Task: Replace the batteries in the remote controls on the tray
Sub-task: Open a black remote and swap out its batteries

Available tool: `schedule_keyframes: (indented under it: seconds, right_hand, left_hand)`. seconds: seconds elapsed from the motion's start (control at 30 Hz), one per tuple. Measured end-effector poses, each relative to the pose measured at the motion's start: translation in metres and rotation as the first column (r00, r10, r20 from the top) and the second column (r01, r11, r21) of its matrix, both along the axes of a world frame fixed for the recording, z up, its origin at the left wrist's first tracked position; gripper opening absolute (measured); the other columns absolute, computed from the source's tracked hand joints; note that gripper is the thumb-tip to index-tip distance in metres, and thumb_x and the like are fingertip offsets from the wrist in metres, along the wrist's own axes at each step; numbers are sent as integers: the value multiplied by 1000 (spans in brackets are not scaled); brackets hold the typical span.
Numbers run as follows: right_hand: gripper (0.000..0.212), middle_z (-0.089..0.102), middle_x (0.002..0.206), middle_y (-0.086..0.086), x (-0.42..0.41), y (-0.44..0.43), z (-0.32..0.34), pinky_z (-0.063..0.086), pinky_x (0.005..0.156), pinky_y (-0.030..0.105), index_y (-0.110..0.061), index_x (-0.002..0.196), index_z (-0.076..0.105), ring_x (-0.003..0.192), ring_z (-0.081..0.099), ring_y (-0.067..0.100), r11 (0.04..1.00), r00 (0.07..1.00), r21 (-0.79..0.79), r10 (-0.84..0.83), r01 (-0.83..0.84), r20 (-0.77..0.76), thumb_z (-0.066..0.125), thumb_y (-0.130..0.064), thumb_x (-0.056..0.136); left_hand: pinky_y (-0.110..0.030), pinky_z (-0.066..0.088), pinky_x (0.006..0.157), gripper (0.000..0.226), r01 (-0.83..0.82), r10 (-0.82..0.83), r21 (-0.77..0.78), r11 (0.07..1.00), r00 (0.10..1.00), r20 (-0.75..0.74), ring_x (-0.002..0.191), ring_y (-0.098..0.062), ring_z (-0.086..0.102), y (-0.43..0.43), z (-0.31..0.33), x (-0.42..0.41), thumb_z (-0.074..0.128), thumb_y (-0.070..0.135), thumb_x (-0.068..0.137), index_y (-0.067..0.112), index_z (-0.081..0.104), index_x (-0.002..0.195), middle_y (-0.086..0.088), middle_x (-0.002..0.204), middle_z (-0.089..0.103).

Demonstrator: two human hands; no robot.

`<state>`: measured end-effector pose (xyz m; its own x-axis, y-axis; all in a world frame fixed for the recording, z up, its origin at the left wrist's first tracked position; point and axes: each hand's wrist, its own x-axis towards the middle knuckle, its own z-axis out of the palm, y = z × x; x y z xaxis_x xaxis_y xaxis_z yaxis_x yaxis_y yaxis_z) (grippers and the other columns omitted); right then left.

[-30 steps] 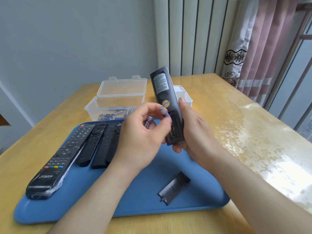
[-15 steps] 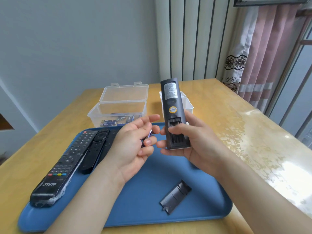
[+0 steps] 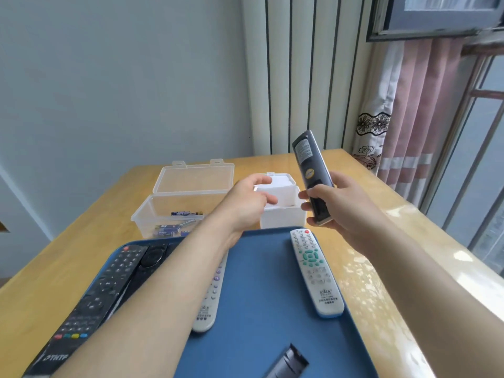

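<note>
Dark remote [image 3: 307, 159] in right hand [image 3: 344, 210]

Underside of the left grip [image 3: 252, 197] is turned away; contents cannot be determined. One white remote [image 3: 207, 309] and the black remotes [image 3: 109, 282] are partly covered by the left forearm [image 3: 169, 282]. The battery cover [image 3: 287, 362] is cut off by the lower edge. Label print on the held remote [image 3: 311, 165] cannot be read.

Wooden table [image 3: 54, 282], pink curtain [image 3: 425, 105], window [image 3: 488, 148]
</note>
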<state>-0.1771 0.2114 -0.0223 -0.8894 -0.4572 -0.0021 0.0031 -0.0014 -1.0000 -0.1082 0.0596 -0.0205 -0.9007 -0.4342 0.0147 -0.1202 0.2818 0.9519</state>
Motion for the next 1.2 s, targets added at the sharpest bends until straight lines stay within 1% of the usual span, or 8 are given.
schedule_keyframes:
  seconds: [0.07, 0.13, 0.3, 0.47, 0.63, 0.83, 0.93, 1.2]
  right_hand:
    - [29, 67, 103, 15, -2, -9, -3, 54, 56, 29, -11, 121, 54, 75, 64, 20, 1000, 1000, -5, 17, -17, 5, 51, -3, 93]
    - [28, 68, 101, 15, -7, -15, -7, 51, 57, 29, -9, 119, 55, 70, 65, 20, 999, 1000, -37, 9, -8, 11, 50, -1, 93]
    - [19, 70, 102, 20, -10, -24, -17, 48, 61, 31, -16, 98, 58, 78, 64, 24, 995, 995, -19, -96, 96, -35, 51, -1, 90]
    - [27, 71, 92, 16, -11, -43, -11, 51, 58, 31, -10, 103, 60, 70, 60, 19, 999, 981, 46, 31, -23, -190, 71, -1, 80]
    - [20, 66, 81, 9, 3, -89, 1, 45, 45, 20, -8, 97, 64, 62, 55, 21, 958, 925, 236, 230, -161, -303, 72, -6, 78]
    - [18, 63, 76, 3, 17, -136, -10, 45, 44, 24, -16, 95, 60, 58, 54, 17, 890, 858, 403, 368, -213, -359, 67, -10, 79]
    - [16, 54, 71, -3, 19, -146, -18, 40, 45, 21, -18, 93, 54, 58, 51, 15, 871, 850, 465, 362, -161, -383, 65, -15, 82]
    - [20, 57, 74, 4, 9, -146, -11, 39, 51, 22, -9, 98, 64, 63, 50, 17, 862, 922, 415, 368, -291, -117, 72, -11, 80]
  left_hand:
    - [-41, 48, 88, 44, -30, 31, -150, 988, 999, 9, 99, -39, 53, -4, 1, -26, 34, -4, 91, 19, 53, 124, -7, 105, 64]
    - [-34, 45, 91, 39, -14, 20, -273, 962, 1000, 18, 114, -32, 55, -6, 3, -51, 38, 0, 93, 19, 55, 123, -8, 120, 62]
    - [-27, 43, 95, 39, 55, -14, -485, 873, 996, 88, 117, -21, 54, -9, 5, -67, 44, 4, 90, 22, 62, 121, -3, 126, 60]
    - [-31, 55, 74, 40, -151, 123, -381, 912, 988, -98, 86, -18, 68, -58, 18, -30, 39, -2, 83, 24, 69, 81, 2, 90, 72]
    - [-33, 53, 71, 37, -103, 173, -432, 896, 977, 126, 70, -16, 63, -127, 13, 20, 37, -1, 90, 18, 68, 85, -5, 85, 73]
    - [-31, 50, 87, 29, 292, 131, -619, 729, 828, 544, 95, -19, 66, -157, -7, 31, 43, 25, 96, 20, 71, 90, 0, 96, 72]
    - [-25, 47, 76, 33, 328, 92, -539, 776, 786, 611, 89, -18, 66, -158, -5, 30, 38, 24, 99, 17, 69, 93, 1, 96, 72]
    - [-33, 45, 81, 53, 497, 4, -438, 750, 658, 753, 80, -18, 57, -147, -1, 16, 27, 51, 101, 13, 64, 99, -4, 87, 63]
